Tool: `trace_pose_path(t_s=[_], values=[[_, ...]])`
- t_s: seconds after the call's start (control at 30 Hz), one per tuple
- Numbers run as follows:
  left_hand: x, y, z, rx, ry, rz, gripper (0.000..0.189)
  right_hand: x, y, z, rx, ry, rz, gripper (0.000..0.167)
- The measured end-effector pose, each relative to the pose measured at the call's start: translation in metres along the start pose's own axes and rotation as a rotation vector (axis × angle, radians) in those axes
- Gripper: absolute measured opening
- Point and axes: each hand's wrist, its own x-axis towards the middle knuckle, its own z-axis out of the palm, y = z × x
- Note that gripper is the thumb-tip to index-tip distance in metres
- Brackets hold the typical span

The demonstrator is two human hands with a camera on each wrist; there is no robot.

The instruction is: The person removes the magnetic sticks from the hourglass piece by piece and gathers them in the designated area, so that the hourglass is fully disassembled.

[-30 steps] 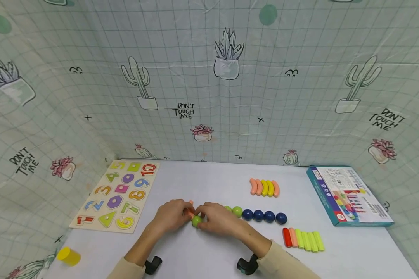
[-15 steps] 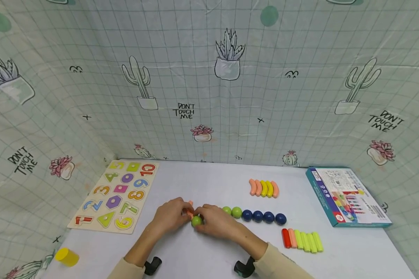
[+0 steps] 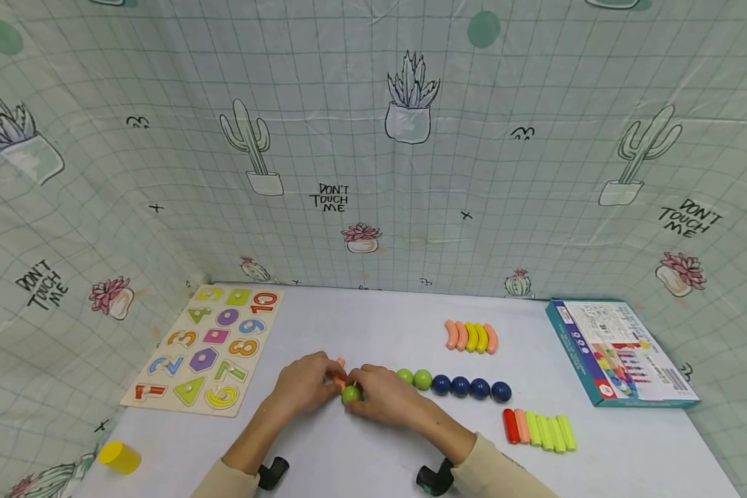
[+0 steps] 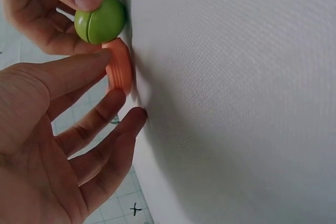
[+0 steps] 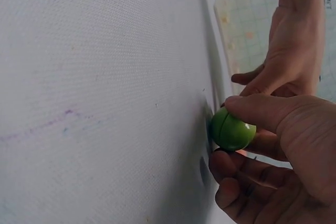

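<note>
My left hand [image 3: 305,384] pinches an orange ridged piece [image 4: 119,66] between thumb and fingers, low over the white table. Its other fingers spread loosely, with fingertips near the tabletop. Just to the right, my right hand [image 3: 386,394] holds a glossy green ball [image 3: 351,395] with a groove round it, thumb on one side and fingers on the other. In the left wrist view the ball touches the end of the orange piece; whether the two are joined cannot be told. Beyond my right hand a row of green balls [image 3: 422,379] and dark blue balls [image 3: 460,386] runs rightward.
Curved salmon and yellow pieces [image 3: 472,336] lie behind the ball row. Red, salmon and lime sticks [image 3: 544,431] lie at front right. A flat box [image 3: 635,353] is far right. On the left are a number puzzle board [image 3: 214,346] and a yellow cylinder [image 3: 120,457].
My right hand has shifted very slightly, uncovering more of a green ball in the row behind it. My left hand and both held pieces stay almost still.
</note>
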Motion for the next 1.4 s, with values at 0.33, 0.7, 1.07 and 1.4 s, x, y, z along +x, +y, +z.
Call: trace_pose_path(t_s=[0.33,0.7,1.07,1.4], values=[[0.003,-0.010,-0.003,0.056,0.060,-0.042,0.014,-0.008,0.012,-0.024,0.110,0.024,0.022,0.030],[0.007,-0.012,0.001,0.022,0.033,-0.068,0.018,-0.011,0.042,-0.046,0.045,0.056,0.062,0.032],[0.008,-0.010,0.005,0.038,0.079,-0.059,0.026,-0.013,0.051,-0.036,-0.028,0.025,0.033,0.031],[0.008,-0.010,0.007,0.024,0.087,-0.080,0.025,-0.014,0.052,-0.036,-0.029,0.001,0.029,0.031]])
